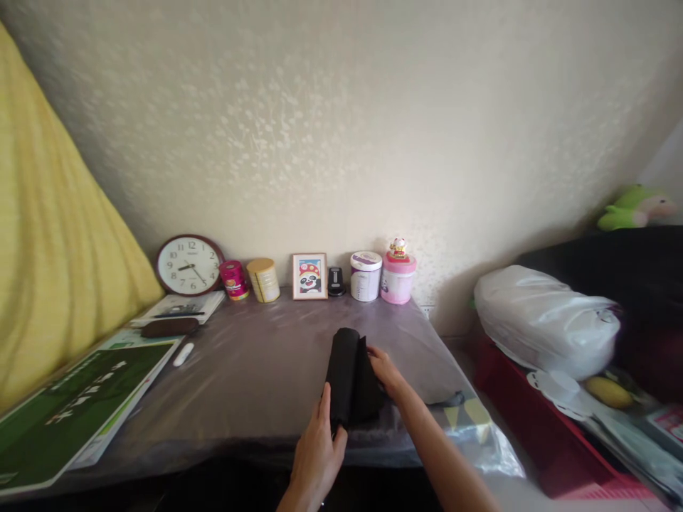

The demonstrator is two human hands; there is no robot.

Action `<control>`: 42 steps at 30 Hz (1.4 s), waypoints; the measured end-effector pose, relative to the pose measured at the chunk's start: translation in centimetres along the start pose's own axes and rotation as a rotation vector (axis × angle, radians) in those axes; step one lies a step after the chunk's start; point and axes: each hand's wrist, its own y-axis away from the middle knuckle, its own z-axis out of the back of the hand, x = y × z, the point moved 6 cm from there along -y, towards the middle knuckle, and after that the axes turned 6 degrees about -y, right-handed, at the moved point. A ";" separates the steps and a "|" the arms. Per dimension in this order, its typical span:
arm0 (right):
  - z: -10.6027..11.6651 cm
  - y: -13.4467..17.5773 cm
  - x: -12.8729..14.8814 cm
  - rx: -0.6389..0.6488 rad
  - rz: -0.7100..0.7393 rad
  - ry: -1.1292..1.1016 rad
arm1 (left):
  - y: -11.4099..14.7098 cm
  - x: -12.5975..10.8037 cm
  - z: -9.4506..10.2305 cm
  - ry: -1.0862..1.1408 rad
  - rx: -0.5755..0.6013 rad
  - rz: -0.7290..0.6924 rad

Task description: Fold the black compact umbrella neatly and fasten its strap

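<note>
A black fabric roll (344, 370), with the look of a folded umbrella, lies on the near part of the table, pointing away from me. A loose flap (368, 391) of the same cloth spreads from its right side. My left hand (319, 444) grips the near end of the roll, fingers along its left side and thumb at the bottom. At the flap's far right edge, my right hand (383, 370) is closed on the cloth, its fingertips partly hidden behind it.
A grey-covered table (256, 377) carries a clock (190, 264), cans (263, 281), a picture frame (310, 276) and tubs (366, 277) along the wall. Books (80, 409), a brown case (169, 327) and a white stick-like object (183, 354) lie left. A red container (560, 434) stands right.
</note>
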 end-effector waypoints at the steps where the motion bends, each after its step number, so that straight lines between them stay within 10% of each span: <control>1: -0.1 -0.1 -0.1 0.008 -0.004 -0.011 | 0.0 0.0 0.0 0.001 -0.001 -0.005; 42: -4.5 -1.4 -0.2 -0.340 0.226 0.389 | -1.2 -3.4 -2.7 -0.695 -0.106 0.079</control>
